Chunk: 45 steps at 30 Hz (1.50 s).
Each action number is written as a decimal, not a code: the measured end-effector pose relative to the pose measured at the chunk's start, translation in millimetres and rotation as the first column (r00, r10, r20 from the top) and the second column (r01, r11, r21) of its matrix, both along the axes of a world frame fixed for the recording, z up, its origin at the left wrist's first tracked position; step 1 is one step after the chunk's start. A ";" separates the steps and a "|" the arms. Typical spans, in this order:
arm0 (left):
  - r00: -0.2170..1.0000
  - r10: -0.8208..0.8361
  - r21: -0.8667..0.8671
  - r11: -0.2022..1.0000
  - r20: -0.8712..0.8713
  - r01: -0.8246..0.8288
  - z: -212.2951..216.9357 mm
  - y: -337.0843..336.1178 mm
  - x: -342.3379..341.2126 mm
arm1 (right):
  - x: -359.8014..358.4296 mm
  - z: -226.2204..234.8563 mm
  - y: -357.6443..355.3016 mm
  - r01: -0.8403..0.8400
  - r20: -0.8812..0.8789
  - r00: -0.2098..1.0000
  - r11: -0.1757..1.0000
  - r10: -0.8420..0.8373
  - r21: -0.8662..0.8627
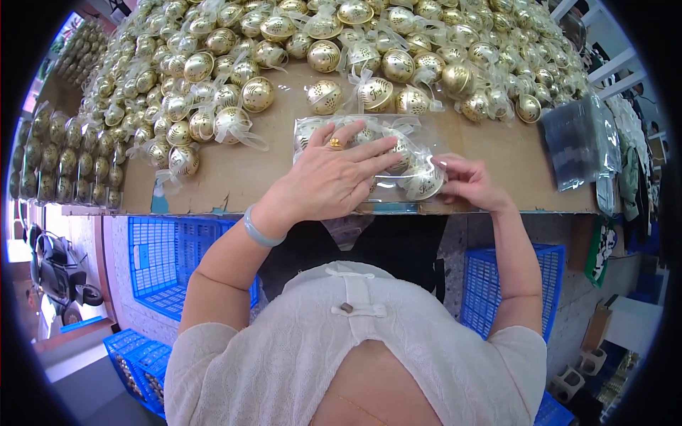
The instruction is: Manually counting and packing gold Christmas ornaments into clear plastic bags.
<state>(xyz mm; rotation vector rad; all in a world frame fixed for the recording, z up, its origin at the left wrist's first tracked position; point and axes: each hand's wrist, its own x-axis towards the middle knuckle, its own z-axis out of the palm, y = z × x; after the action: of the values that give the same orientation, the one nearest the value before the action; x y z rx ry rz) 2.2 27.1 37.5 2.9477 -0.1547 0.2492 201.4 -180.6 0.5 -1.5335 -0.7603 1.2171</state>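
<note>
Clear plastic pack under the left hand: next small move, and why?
Probably ease the lower-right gold bell inward with the right hand, keeping the left hand over the clear plastic pack. That bell sits at the pack's right end, right beside the right hand, while the left hand lies spread across the pack, well placed to steady it.

Bright, even light covers the table (518,167) before you; small highlights glint on the gold balls (324,56), and white glare streaks the clear bag (425,135). Strong light at far left washes out your surroundings. Toward the black circular rim, fisheye distortion bends shapes and detail softens.
</note>
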 end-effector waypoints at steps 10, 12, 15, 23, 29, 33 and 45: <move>0.998 0.046 0.015 0.999 0.037 -0.047 -5.0 -0.9 -3.4 | -29.3 -1.1 17.7 0.010 0.019 1.000 0.973 -0.015 0.231; 0.970 0.177 0.067 0.979 0.164 -0.190 0.0 -4.2 -5.5 | -28.1 20.5 11.4 0.154 -0.428 0.900 0.976 -0.075 0.153; 0.964 0.230 -0.032 0.973 0.133 -0.228 -2.8 -0.3 -5.3 | -35.8 31.9 20.5 0.163 -0.284 0.948 0.985 -0.141 0.056; 0.798 0.314 -0.505 0.863 0.514 -0.015 2.1 40.0 -23.1 | -65.9 176.7 82.3 -0.239 0.852 0.499 0.970 0.160 -0.042; 0.566 0.201 -0.568 0.558 0.799 0.605 -7.9 47.2 9.1 | -62.3 153.0 104.9 -0.458 0.987 -0.047 0.875 0.153 -0.157; 0.448 0.175 -0.409 0.760 0.877 0.504 -14.4 46.8 14.0 | -56.4 94.6 99.7 -0.278 0.662 0.200 0.606 -0.722 0.746; 0.625 0.138 -0.533 0.679 0.768 0.505 -19.1 56.1 10.8 | -48.7 45.4 130.0 -0.137 0.324 0.692 0.324 -0.645 0.936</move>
<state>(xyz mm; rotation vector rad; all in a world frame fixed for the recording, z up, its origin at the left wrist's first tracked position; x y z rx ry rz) 13.1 83.2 18.4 1.8183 -0.3952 1.2228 152.7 -50.7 45.9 -0.9379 -1.2837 -0.2570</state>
